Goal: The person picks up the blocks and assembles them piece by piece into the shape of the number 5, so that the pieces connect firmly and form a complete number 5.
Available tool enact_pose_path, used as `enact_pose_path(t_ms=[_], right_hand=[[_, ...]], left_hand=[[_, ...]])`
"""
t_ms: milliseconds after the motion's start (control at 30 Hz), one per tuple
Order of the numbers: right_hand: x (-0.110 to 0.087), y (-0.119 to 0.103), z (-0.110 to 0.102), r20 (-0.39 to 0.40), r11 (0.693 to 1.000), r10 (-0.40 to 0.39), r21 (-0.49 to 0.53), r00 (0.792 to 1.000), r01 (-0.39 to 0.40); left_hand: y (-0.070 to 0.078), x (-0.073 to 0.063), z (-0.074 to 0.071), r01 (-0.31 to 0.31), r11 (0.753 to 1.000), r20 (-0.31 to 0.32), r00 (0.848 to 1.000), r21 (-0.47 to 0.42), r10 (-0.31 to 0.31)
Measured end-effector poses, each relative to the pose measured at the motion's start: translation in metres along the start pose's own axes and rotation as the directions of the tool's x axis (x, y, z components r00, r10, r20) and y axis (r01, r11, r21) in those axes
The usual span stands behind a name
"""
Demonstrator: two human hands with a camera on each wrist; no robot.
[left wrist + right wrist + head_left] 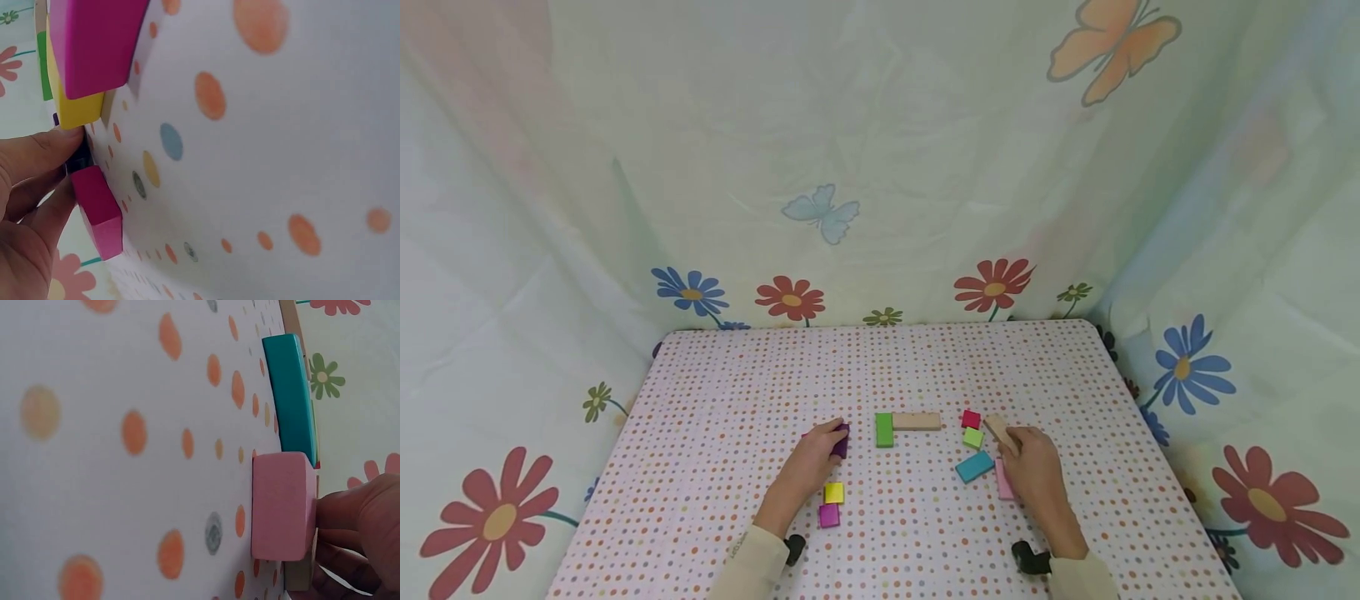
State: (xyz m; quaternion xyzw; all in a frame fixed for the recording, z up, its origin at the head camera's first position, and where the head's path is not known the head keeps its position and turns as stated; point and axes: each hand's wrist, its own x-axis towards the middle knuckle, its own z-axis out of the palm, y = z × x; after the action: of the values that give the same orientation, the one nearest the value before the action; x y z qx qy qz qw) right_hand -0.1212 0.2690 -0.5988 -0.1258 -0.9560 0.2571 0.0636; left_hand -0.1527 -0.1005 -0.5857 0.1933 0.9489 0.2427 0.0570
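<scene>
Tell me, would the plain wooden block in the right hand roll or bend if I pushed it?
The plain wooden block probably won't roll, because its sides look flat. It likely won't bend either: its edges are straight. Stood on end, it might tip, being long and narrow.

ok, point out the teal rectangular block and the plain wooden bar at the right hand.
Teal rectangular block [974, 466]: head view, middle of top face.
Plain wooden bar [997, 428]: head view, middle of uncovered stretch.
</scene>
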Motion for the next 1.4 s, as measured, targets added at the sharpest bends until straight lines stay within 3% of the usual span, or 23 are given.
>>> enact_pose_path(t_ms=[200, 467, 667, 767, 1033, 1167, 1400], right_hand=[[0.000, -0.005, -0.006, 0.012, 0.999, -0.038, -0.024, 0.999, 0.039], [-0.007, -0.031, -0.018, 0.015, 0.985, -0.171, 0.024, 0.985, 0.171], [-0.025, -0.053, -0.004, 0.042, 0.943, -0.324, 0.096, 0.945, 0.319], [-0.034, -0.063, 0.008, 0.101, 0.923, -0.379, 0.111, 0.920, 0.368], [-0.039, -0.079, 0.025, 0.254, 0.915, -0.404, 0.118, 0.879, 0.387], [-0.039, -0.080, 0.030, 0.312, 0.913, -0.408, 0.119, 0.858, 0.390], [-0.041, -0.075, 0.027, 0.308, 0.915, -0.404, 0.157, 0.861, 0.373]], left_hand=[[0.007, 0.002, -0.004, 0.006, 1.000, 0.005, 1.000, 0.002, -0.006], [0.030, -0.003, -0.004, -0.023, 1.000, 0.025, 0.999, 0.006, 0.023], [0.047, -0.012, 0.008, -0.077, 0.997, 0.042, 0.996, 0.017, 0.076], [0.052, -0.015, 0.017, -0.099, 0.995, 0.053, 0.994, 0.030, 0.097], [0.060, -0.019, 0.031, -0.124, 0.976, 0.030, 0.992, 0.177, 0.121], [0.061, -0.019, 0.033, -0.122, 0.971, 0.017, 0.992, 0.205, 0.121], [0.063, -0.020, 0.035, -0.113, 0.972, 0.025, 0.994, 0.207, 0.110]])
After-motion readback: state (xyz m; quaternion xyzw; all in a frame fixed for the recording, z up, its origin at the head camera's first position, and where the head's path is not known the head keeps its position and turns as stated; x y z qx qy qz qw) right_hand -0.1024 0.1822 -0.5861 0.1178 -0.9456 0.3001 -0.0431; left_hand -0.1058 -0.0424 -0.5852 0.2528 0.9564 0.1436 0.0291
